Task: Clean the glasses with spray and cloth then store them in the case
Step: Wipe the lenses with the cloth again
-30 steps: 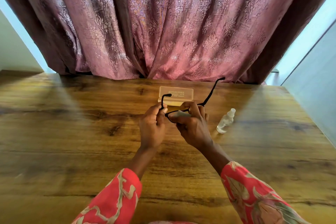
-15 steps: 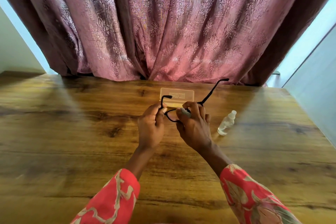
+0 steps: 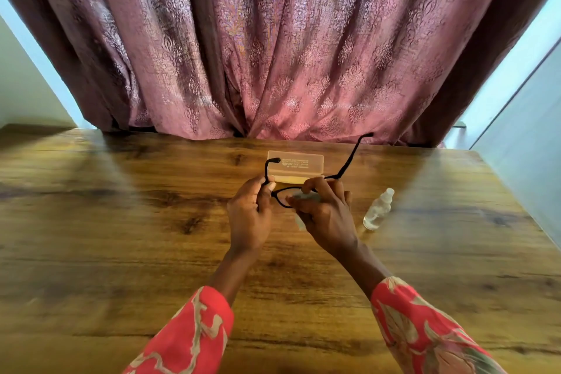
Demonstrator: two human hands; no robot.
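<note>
Black-framed glasses [image 3: 349,161] are held above the wooden table [image 3: 121,237], temples open and pointing away from me. My left hand [image 3: 249,218] grips the frame's left end by the hinge. My right hand [image 3: 326,215] presses a small pale cloth [image 3: 306,197] against the right lens, fingers folded over it. Most of that lens is hidden by the fingers. Just behind the hands lies a translucent beige glasses case [image 3: 296,164], lid shut. A small clear spray bottle [image 3: 378,209] lies on its side to the right of my right hand.
A pink patterned curtain [image 3: 273,45] hangs along the table's far edge. Pale walls stand on both sides, the right one close to the table's right edge.
My right fingers have shifted slightly on the lens with the cloth. The glasses and left hand stay nearly in place, and the camera has tipped a little.
</note>
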